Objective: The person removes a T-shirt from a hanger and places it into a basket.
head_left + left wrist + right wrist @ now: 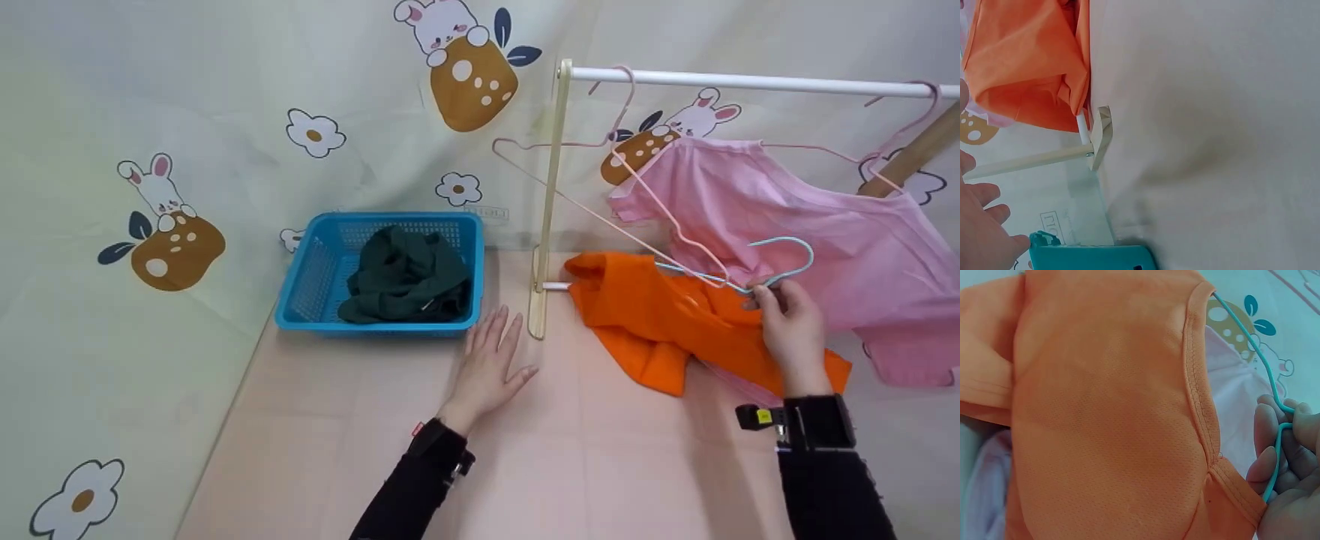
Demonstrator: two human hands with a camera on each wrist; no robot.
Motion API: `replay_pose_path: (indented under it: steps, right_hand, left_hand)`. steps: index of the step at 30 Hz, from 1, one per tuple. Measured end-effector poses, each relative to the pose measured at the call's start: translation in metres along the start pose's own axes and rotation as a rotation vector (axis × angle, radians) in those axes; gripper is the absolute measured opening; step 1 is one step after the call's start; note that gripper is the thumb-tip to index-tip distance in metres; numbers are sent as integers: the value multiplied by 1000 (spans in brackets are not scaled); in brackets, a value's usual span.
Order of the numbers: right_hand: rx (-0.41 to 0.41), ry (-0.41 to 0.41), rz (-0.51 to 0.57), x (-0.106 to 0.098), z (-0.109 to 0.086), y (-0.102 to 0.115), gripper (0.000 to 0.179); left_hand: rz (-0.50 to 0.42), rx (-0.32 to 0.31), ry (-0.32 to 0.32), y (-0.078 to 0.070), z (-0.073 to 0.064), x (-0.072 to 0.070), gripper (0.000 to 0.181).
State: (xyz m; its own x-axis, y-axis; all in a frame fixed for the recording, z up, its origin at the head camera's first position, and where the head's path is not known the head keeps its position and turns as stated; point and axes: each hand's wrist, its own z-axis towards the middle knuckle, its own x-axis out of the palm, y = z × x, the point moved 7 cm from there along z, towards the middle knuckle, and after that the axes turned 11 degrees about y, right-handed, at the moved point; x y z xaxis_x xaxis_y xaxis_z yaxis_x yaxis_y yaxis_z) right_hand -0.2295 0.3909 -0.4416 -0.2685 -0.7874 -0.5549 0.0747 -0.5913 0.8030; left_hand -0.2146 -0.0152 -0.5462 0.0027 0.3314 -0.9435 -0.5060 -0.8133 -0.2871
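My right hand (pixel 796 334) pinches a light-blue wire hanger (pixel 804 259) just below its hook. On that hanger is an orange T-shirt (pixel 637 311), its neckline and the hanger's wire (pixel 1266 371) close up in the right wrist view. Fingers spread and straight, my left hand (pixel 486 373) is nearest the front right corner of a blue basket (pixel 375 328) and holds nothing. A crumpled dark green garment (pixel 409 274) lies inside the basket. Behind the orange shirt hangs a pink T-shirt (pixel 795 202) on a pink hanger (pixel 900 135).
A rack with a white rail (pixel 750 81) and wooden upright (pixel 553 180) stands at the right. One bare pink hanger (pixel 517 144) hangs at its left end, crossing in front of the shirts. A patterned curtain (pixel 247 67) backs the pale pink table (pixel 360 450).
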Motion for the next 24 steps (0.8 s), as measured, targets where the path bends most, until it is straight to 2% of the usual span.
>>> replay_pose_path:
  steps: [6,11,16,24]
  right_hand:
    - [4,42,22,22,-16,-19,23]
    - [-48,53,49,43,-29,-31,16]
    - [-149,92,26,69,-44,-30,8]
    - [-336,100,-93,96,-66,-10,5]
  left_hand:
    - [-35,-27,-5,-3,0,1,80]
    - [-74,-34,-3,-5,2,7,81]
    - [-100,-17,2,-10,6,14,81]
    - [-101,-6,13,-19,14,24,81]
